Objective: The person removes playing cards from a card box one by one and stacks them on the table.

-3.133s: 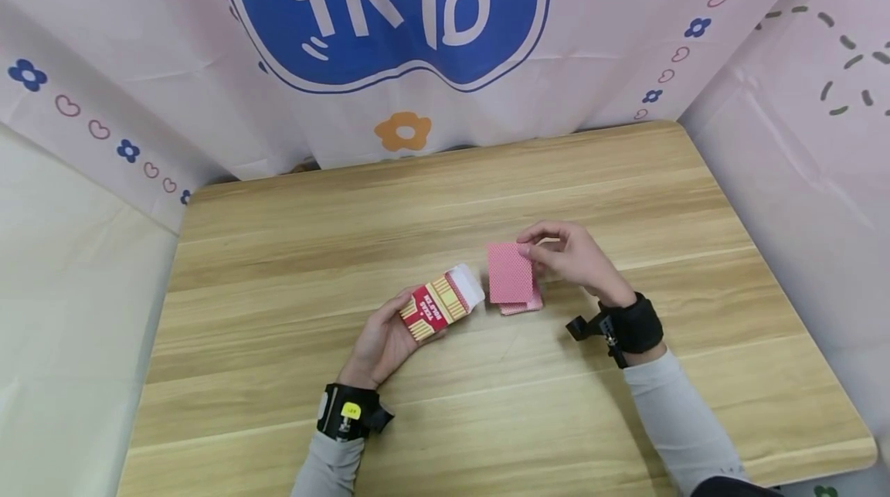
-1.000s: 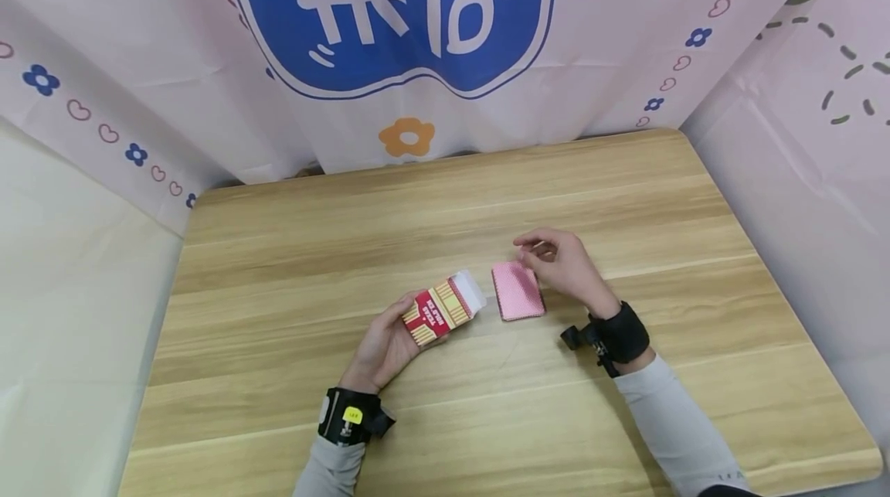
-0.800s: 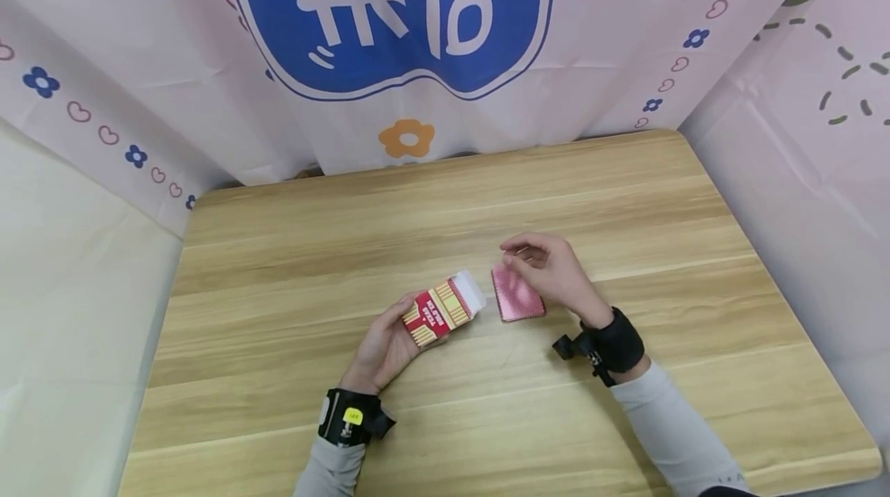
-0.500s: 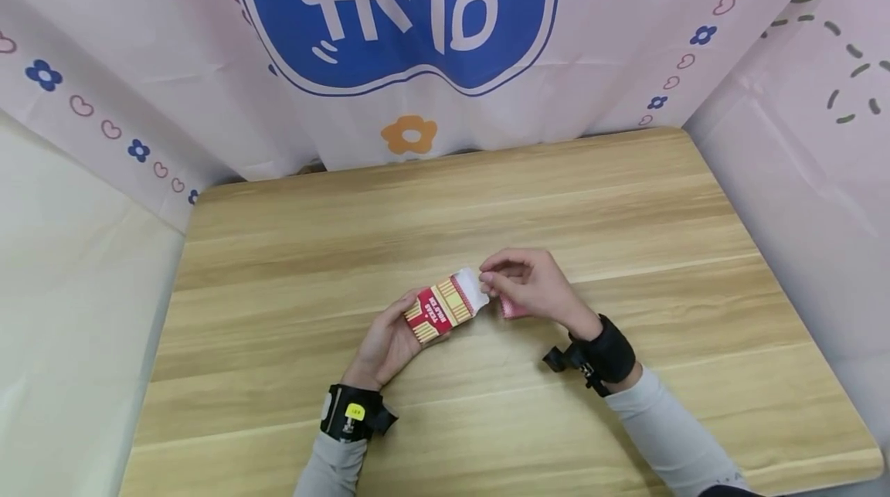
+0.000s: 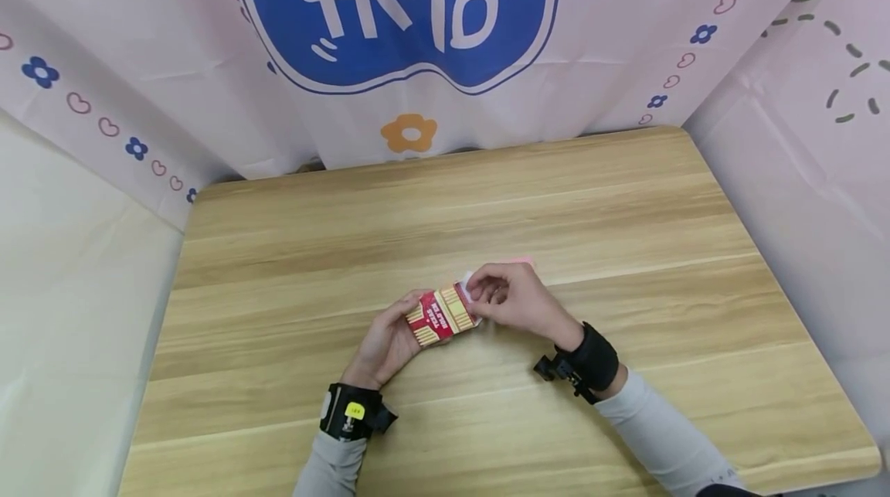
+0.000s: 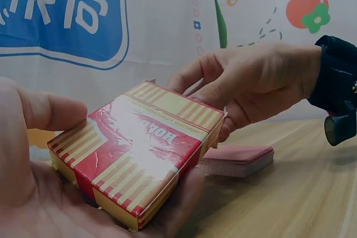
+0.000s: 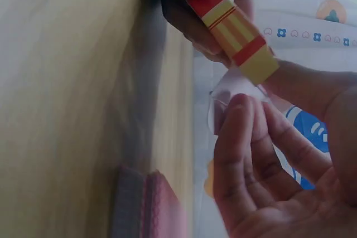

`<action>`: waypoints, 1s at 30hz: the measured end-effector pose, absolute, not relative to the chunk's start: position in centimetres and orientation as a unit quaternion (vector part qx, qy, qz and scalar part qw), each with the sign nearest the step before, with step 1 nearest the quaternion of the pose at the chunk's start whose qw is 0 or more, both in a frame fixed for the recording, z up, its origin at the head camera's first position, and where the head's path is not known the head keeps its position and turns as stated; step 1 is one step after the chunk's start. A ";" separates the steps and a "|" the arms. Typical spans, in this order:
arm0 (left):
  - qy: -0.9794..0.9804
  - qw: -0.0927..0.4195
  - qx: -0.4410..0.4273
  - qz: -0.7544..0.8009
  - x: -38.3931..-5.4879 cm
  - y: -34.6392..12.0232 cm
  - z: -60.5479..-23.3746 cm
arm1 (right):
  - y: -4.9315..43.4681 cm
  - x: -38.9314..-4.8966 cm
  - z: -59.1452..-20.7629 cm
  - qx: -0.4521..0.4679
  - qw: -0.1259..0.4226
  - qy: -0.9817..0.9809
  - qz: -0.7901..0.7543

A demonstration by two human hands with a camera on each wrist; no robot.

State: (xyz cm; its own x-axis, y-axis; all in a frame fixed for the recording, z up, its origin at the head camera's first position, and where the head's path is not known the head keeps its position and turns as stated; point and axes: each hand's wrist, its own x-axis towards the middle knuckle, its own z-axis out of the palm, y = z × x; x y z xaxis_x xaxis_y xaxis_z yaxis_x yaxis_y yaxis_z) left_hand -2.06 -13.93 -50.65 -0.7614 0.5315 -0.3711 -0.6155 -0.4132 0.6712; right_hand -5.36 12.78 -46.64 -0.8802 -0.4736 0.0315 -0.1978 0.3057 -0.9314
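A red and yellow striped playing card box (image 5: pixel 439 317) lies in my left hand (image 5: pixel 382 346), gripped by its sides between thumb and fingers. At its end a white flap (image 7: pixel 226 90) sticks out, and the thumb and fingertips of my right hand (image 5: pixel 518 301) pinch it. The left wrist view has the box (image 6: pixel 134 149) large in front, with the right hand (image 6: pixel 251 82) behind its far end. A stack of pink-backed playing cards (image 6: pixel 237 160) lies on the table below the right hand, mostly hidden by that hand in the head view.
The wooden table (image 5: pixel 313 242) is bounded by a printed cloth (image 5: pixel 334 130) at the back and pale side panels. Each wrist wears a black strap (image 5: pixel 594 358) with a small camera.
My right hand has moved left and toward me, from above the card stack to the box's flap, and now covers most of the stack. The left hand keeps the box nearly in place.
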 end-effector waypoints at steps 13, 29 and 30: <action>0.427 0.343 -0.044 0.836 -2.0 -13.8 -50.5 | 13.2 -5.5 -46.8 -0.188 0.152 0.805 -0.542; 0.416 0.337 -0.054 0.843 -1.9 -13.9 -50.6 | 14.1 -6.0 -46.1 -0.174 0.170 0.817 -0.522; 0.416 0.337 -0.055 0.843 -2.0 -13.9 -50.5 | 14.3 -6.0 -46.0 -0.170 0.174 0.817 -0.524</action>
